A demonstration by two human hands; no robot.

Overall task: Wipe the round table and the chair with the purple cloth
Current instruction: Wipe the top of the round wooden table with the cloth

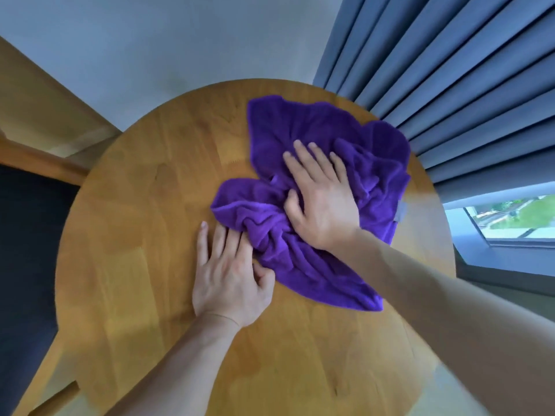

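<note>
Your right hand (322, 199) lies palm-down, fingers spread, on the crumpled purple cloth (303, 175), right of centre on the round table (135, 235). Your left hand (229, 274) rests flat, fingertips and thumb touching the cloth's near-left folds. The chair (27, 229) stands left; blue curtains (450, 70) hang far right.

Blue pleated curtains (450, 70) hang beside a window (510, 217) and a pale wall (165, 40).
</note>
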